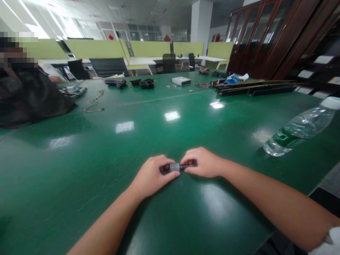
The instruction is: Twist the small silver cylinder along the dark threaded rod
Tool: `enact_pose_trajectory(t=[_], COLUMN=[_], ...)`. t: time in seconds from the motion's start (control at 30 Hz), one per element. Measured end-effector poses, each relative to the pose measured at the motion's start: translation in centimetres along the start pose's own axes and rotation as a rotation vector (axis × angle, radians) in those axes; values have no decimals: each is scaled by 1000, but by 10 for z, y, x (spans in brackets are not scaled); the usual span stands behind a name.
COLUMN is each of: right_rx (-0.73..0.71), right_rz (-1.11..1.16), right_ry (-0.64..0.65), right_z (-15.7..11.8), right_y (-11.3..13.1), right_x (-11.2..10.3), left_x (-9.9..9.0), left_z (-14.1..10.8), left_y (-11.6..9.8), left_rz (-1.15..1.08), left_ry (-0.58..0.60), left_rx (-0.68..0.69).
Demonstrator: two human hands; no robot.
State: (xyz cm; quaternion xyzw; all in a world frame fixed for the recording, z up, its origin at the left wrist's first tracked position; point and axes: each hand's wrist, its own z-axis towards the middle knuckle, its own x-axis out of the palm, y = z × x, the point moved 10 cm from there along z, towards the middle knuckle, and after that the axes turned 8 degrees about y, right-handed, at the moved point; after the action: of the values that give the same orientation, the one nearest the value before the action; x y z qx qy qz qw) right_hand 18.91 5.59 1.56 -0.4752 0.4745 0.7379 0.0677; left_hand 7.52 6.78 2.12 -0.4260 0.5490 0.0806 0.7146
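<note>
A small cylindrical piece (174, 167), grey in the middle with dark ends, lies across between my two hands close above the green tabletop. Its exact kind is too small to make out. My left hand (154, 174) is closed around the left part, thumb below and fingers above. On the other side, the fingertips of my right hand (201, 162) pinch the narrow black end. My fingers hide parts of both ends.
On the green table (87, 170) a clear water bottle (300, 129) stands at the right. Farther back are a cable (94, 102), black parts (146, 83), a white box (181, 81) and long dark rails (255, 88). A person in dark clothing (34, 92) is at the left.
</note>
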Motion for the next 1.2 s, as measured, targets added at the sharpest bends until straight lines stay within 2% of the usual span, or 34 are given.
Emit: enact_pose_trajectory(t=[1.2], right_rx=[54], right_rz=[-64], right_ry=[56], right_z=[-5], right_y=[-3], right_x=[-8], left_x=[1], left_z=[-2], left_y=[4], left_rz=[-22], left_ry=[-1], left_rx=[-9])
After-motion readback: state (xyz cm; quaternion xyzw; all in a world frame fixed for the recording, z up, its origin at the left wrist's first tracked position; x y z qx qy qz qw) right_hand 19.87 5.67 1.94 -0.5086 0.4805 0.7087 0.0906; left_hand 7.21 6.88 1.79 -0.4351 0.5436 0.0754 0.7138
